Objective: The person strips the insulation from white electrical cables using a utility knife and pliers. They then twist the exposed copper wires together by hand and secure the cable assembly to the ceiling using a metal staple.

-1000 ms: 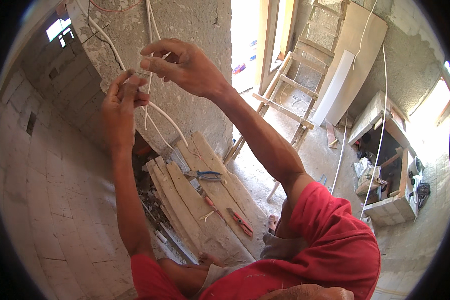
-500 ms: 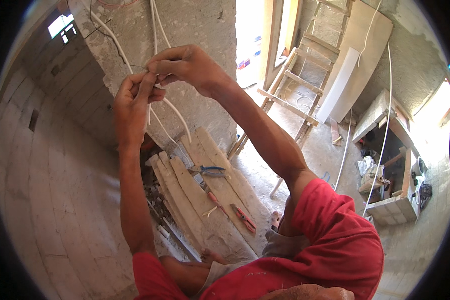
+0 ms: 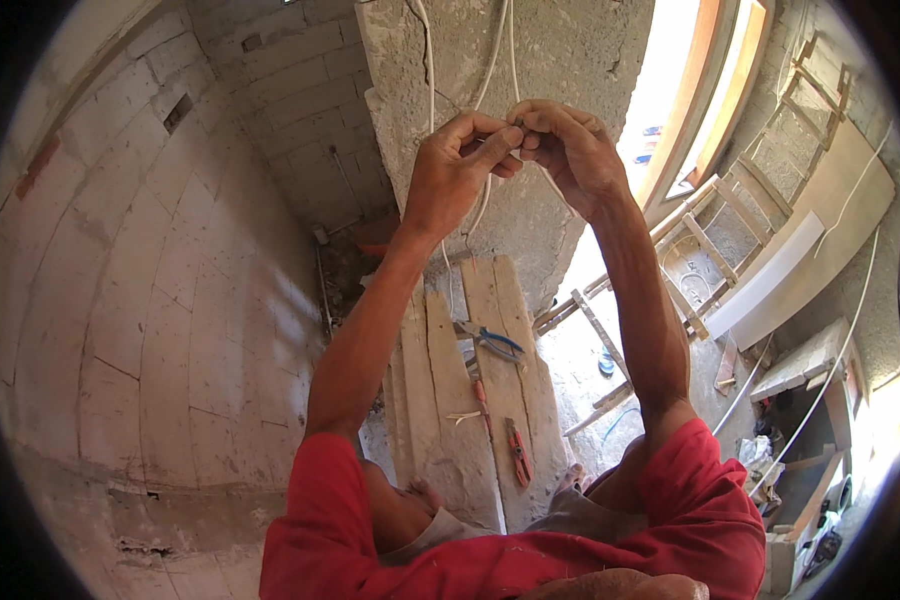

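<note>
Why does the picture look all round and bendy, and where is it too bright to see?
Head view: black corners and a bending rim, from the fisheye lens, so the white strip looks curved; head view: glare turns the opening beside the concrete pillar white; head view: the left hand and right hand look fairly clear.

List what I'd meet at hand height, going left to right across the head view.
Pale block wall, left hand, right hand, wooden frame of the bright opening, wooden ladder, tan leaning board.
</note>
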Demonstrator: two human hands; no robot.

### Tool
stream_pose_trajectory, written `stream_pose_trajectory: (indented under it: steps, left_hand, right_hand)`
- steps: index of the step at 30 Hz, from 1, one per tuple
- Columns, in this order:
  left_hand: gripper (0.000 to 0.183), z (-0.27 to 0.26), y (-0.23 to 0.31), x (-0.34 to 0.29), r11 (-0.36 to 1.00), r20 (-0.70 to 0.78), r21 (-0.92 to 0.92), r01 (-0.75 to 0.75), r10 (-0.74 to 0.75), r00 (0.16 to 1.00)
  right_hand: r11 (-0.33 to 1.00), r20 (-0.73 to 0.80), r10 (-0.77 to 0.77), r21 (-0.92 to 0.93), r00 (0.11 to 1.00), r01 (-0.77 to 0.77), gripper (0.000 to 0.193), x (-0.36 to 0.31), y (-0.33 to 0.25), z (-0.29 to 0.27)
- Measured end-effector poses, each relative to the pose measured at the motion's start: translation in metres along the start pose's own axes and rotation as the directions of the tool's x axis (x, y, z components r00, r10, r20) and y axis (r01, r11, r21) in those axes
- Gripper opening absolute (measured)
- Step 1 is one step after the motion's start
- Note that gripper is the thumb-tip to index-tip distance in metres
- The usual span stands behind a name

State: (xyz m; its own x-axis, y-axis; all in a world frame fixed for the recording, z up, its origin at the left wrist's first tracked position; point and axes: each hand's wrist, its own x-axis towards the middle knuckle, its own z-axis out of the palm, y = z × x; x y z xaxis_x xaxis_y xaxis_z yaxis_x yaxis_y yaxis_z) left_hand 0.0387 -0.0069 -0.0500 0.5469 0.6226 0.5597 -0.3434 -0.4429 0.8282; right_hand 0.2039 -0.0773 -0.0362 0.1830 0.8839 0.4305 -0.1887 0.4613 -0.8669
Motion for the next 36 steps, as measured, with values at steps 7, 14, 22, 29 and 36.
stream_pose_trajectory:
  steps: [7, 14, 22, 29, 36]
  left_hand:
    - [0.022, 0.007, -0.001, 0.0, 0.998, 0.005, -0.059, -0.036, 0.037, 0.999]
    - [0.025, 0.002, 0.002, 0.009, 0.999, -0.1, -0.051, -0.015, 0.009, 0.995]
    - [0.022, -0.001, -0.003, 0.01, 0.999, -0.285, -0.053, -0.011, -0.004, 0.959]
    - [0.023, -0.015, 0.006, 0.014, 0.98, -0.272, -0.198, 0.012, -0.067, 0.96]
    - [0.024, -0.033, 0.018, 0.018, 0.851, -0.014, -0.515, 0.097, -0.122, 0.992]
  right_hand:
    - [0.988, -0.017, -0.096, -0.122, 0.995, 0.093, 0.023, -0.004, -0.004, 0.001]
    - [0.916, 0.077, -0.183, -0.348, 0.98, 0.198, 0.027, -0.003, -0.015, 0.003]
    - [0.794, 0.188, -0.216, -0.537, 0.958, 0.285, 0.037, -0.005, 0.009, 0.002]
    - [0.898, 0.146, -0.122, -0.404, 0.982, 0.172, 0.036, -0.007, 0.013, 0.008]
    - [0.964, 0.208, -0.141, -0.196, 0.968, 0.182, 0.032, -0.009, 0.012, 0.001]
